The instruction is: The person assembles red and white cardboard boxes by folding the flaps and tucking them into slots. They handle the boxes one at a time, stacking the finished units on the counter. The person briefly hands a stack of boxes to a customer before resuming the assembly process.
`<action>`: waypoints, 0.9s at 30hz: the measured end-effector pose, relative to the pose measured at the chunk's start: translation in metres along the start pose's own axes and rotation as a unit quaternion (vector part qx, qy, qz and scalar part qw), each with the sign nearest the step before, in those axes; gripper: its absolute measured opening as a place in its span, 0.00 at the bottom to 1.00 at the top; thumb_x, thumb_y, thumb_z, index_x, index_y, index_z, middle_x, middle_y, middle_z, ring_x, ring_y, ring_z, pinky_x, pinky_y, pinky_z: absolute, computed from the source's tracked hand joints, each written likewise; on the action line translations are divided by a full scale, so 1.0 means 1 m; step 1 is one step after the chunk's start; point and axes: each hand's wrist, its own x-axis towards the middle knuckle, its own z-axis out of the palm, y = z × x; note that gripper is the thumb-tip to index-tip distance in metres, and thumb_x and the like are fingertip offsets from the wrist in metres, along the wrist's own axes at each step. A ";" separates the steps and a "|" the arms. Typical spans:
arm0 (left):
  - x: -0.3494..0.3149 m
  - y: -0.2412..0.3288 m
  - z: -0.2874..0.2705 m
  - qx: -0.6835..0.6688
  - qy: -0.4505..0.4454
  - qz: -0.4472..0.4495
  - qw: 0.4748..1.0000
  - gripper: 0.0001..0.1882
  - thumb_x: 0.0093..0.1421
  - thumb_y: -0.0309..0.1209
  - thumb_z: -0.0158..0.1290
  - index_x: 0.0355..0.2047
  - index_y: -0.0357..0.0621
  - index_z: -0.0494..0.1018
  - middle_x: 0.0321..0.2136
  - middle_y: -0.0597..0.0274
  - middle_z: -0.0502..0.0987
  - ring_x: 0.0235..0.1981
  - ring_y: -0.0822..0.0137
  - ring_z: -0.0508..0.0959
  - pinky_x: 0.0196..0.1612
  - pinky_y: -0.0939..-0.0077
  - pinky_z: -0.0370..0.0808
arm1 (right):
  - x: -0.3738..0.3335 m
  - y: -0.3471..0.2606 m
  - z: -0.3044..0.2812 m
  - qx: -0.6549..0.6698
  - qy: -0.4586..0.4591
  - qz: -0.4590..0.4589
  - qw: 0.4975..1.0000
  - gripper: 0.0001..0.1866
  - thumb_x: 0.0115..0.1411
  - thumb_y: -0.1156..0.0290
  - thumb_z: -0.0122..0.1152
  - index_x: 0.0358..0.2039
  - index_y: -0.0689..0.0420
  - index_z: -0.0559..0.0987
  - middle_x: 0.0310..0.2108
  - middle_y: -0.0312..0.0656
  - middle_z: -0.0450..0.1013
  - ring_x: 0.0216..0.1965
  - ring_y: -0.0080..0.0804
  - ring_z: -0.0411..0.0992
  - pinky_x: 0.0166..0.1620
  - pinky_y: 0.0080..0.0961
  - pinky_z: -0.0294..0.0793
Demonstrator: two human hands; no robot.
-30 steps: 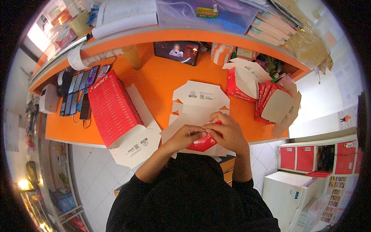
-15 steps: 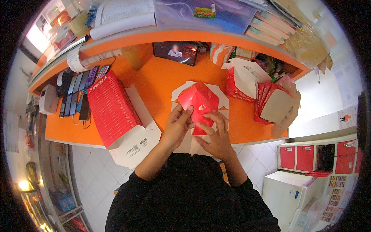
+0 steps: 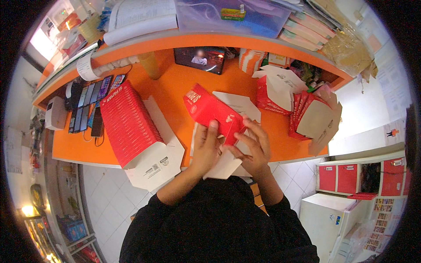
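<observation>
Both of my hands hold a red and white folding cardboard food box [image 3: 212, 107] above the near middle of the orange table. My left hand [image 3: 206, 147] grips its lower left side, with the thumb on the red face. At its lower right corner, my right hand [image 3: 254, 147] has its fingers closed on a red panel. White flaps stick out under and behind the box. To the left lies a long nested stack of red boxes [image 3: 129, 122] with white flaps at its near end. Folded red and white boxes [image 3: 280, 90] stand at the right, beside a second nested group [image 3: 313, 116].
Several phones [image 3: 90, 101] lie at the table's left, near a small white device [image 3: 55, 113]. A screen [image 3: 199, 60] leans under the orange shelf [image 3: 153, 44]. A purple see-through bin [image 3: 232, 19] and papers [image 3: 140, 17] rest on that shelf. A white cabinet [image 3: 326, 219] stands at the lower right.
The box in my hands has turned and tilted, so its red side panel now points to the upper left. Both hands have shifted their hold along with it.
</observation>
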 end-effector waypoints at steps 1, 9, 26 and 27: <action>-0.004 -0.002 0.002 0.010 0.002 0.011 1.000 0.17 0.68 0.40 0.43 0.52 0.46 0.63 0.42 0.64 0.74 0.39 0.73 0.74 0.35 0.79 0.72 | 0.001 0.003 0.002 -0.001 -0.006 -0.002 1.000 0.21 0.45 0.70 0.73 0.40 0.59 0.76 0.45 0.44 0.72 0.56 0.47 0.66 0.59 0.44 0.66; 0.006 0.012 -0.006 0.029 0.007 -0.022 0.999 0.11 0.68 0.35 0.43 0.40 0.40 0.69 0.32 0.65 0.76 0.31 0.77 0.75 0.34 0.81 0.74 | 0.002 0.004 -0.010 0.009 -0.110 -0.048 0.993 0.18 0.40 0.74 0.75 0.34 0.59 0.80 0.37 0.42 0.76 0.52 0.45 0.71 0.54 0.44 0.72; 0.019 0.018 -0.041 0.589 -0.439 0.111 0.670 0.11 0.56 0.23 0.46 0.40 0.42 0.72 0.35 0.55 0.73 0.43 0.55 0.75 0.53 0.53 0.67 | 0.005 0.017 -0.052 0.001 -0.185 0.174 0.967 0.24 0.47 0.84 0.56 0.46 0.53 0.76 0.49 0.41 0.71 0.47 0.44 0.71 0.44 0.35 0.74; 0.014 0.023 -0.039 0.625 -0.457 0.087 0.626 0.13 0.55 0.23 0.46 0.41 0.44 0.72 0.38 0.57 0.73 0.46 0.56 0.74 0.56 0.50 0.63 | 0.010 0.015 -0.057 -0.026 -0.223 0.154 0.962 0.26 0.46 0.85 0.54 0.49 0.52 0.75 0.50 0.41 0.71 0.47 0.44 0.71 0.43 0.36 0.74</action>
